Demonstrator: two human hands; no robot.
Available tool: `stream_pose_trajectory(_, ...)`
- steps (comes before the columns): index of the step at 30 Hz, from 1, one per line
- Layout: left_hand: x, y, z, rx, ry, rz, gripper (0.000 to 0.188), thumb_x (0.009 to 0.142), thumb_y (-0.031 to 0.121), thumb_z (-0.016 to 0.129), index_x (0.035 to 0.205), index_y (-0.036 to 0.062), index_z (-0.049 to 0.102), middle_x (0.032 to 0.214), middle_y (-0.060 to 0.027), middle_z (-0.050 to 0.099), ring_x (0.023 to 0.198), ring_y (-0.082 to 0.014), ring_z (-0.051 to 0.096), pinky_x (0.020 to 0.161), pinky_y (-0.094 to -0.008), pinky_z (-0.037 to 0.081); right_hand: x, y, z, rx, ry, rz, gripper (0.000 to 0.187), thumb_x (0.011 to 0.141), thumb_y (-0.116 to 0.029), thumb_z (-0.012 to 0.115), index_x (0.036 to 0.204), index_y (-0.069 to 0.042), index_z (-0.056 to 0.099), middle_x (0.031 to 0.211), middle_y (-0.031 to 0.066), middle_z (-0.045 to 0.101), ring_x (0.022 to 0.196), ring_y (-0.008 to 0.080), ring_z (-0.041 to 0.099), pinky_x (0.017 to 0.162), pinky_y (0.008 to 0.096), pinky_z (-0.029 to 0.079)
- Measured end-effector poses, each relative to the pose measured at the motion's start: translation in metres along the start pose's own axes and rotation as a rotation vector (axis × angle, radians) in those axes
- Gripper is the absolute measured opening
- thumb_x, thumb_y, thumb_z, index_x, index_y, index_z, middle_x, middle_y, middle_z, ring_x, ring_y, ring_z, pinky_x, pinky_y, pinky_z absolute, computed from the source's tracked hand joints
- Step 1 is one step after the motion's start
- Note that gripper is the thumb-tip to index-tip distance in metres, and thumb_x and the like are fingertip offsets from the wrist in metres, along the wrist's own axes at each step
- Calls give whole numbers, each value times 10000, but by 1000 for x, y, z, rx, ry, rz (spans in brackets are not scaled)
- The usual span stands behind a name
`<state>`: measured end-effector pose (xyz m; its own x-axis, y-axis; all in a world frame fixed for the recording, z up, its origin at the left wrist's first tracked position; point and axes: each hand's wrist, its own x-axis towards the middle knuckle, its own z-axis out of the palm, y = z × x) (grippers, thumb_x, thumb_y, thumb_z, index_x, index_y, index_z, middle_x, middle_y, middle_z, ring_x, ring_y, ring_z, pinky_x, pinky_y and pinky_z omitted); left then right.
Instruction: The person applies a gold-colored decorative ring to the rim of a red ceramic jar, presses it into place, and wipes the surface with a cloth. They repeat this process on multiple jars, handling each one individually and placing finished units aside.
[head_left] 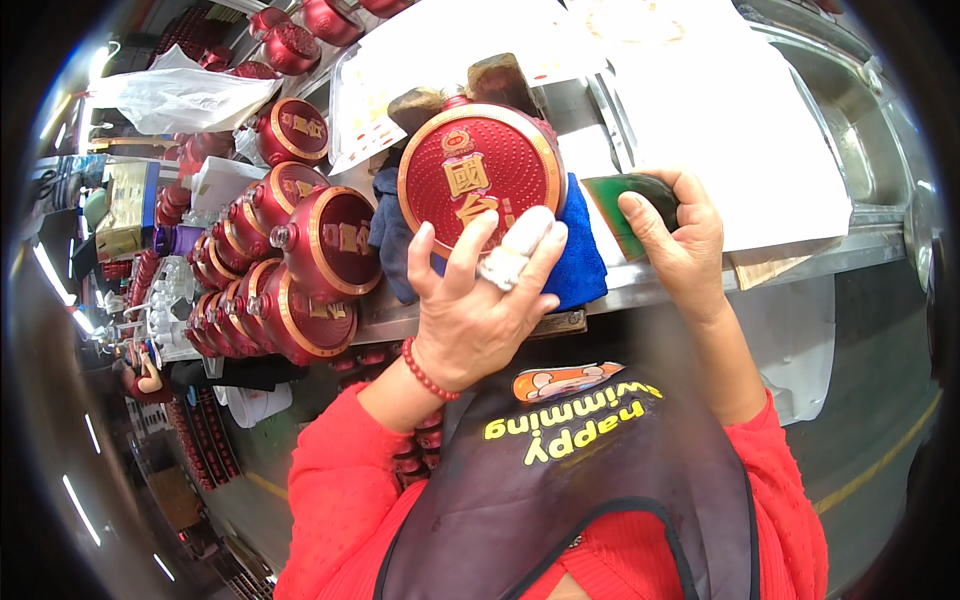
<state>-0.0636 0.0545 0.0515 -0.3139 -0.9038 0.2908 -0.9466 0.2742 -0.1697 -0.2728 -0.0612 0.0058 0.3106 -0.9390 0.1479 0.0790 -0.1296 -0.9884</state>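
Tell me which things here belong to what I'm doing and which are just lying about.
In the job, it seems:
red bottle, your left hand over its face
green piece, in your right hand
blue cloth, by the bottle

Apparently just lying about:
other bottles, untouched
plastic bag
white tub

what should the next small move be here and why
Perhaps bring the flat green piece toward the red bottle: the right hand holds it off to the side, while the left hand lies over the bottle's lower face.
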Motion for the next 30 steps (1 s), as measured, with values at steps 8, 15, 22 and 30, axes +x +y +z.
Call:
stream_pose_trajectory(8, -16, -1, -5, 68, 46, -4, 528, 851, 296, 736, 1369, 211, 676, 1306, 38, 704, 1388, -276, 410, 1213, -566, 61, -8, -5, 3, -8, -4, -68, 239, 976, -115, 733, 1165, 3, 646, 959, 31, 701, 805, 61, 632, 698, 210, 529)
stream_pose_trajectory(15, 12, -5, -8, 89, 5, 101, 513, 975, 511, 563, 1420, 266, 630, 1381, 59, 652, 1458, -311, 343, 1206, -599, 75, -8, -3, 11, 68, -18, 20, 225, 954, -142, 752, 1130, -14, 697, 939, 52, 720, 842, 101, 661, 757, 259, 540)
stream_pose_trajectory(22, 81, -45, -8, 33, 44, 104, 522, 978, 561, 531, 1349, 218, 662, 946, -30, 742, 1336, -286, 494, 1182, -621, 131, 0, -7, -3, 41, 94, 60, 209, 955, -143, 745, 1105, -14, 679, 919, 39, 721, 794, 88, 645, 708, 247, 525)
stream_pose_trajectory(30, 59, -94, -7, -253, 129, -172, 554, 1099, 479, 374, 1424, 100, 615, 1161, -59, 747, 1311, -298, 502, 1165, -579, 168, 45, -35, 18, -187, -75, -69, 183, 917, -104, 728, 1056, 0, 668, 835, 106, 708, 749, 168, 696, 683, 291, 540)
